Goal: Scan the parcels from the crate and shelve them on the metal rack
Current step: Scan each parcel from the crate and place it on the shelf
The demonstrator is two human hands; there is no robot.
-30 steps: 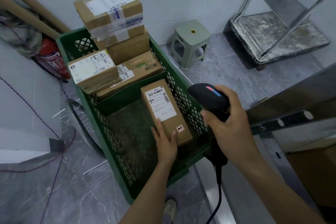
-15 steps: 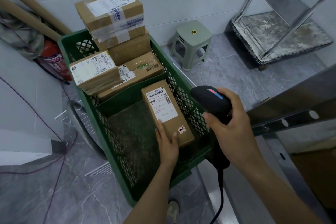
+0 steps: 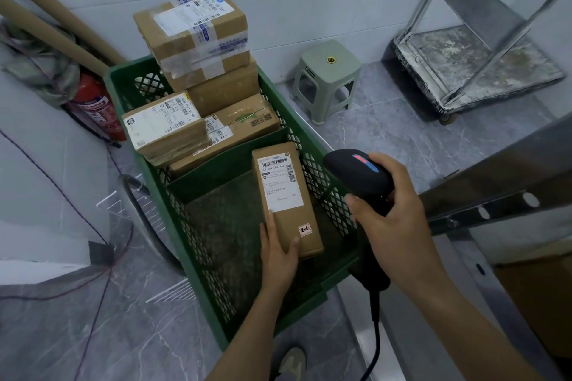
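Note:
A long brown parcel [image 3: 286, 198] with a white barcode label lies in the near half of the green mesh crate [image 3: 198, 244]. My left hand [image 3: 278, 252] grips its near end, thumb on top. My right hand [image 3: 393, 223] grips a black corded barcode scanner [image 3: 356, 173] just right of the parcel, its head pointing toward the label. Several taped parcels [image 3: 192, 37] are stacked in the crate's far half behind a green divider. The metal rack [image 3: 483, 204] runs along the right edge.
A pale green plastic stool [image 3: 328, 77] stands beyond the crate, and a metal trolley [image 3: 476, 62] at the back right. A red fire extinguisher [image 3: 96, 105] and cardboard tubes lean at the left wall. A brown box [image 3: 538, 297] sits low inside the rack. My shoe [image 3: 291, 362] shows below.
Both hands hold the same poses on the parcel and the scanner. The view has shifted slightly, otherwise nothing moved.

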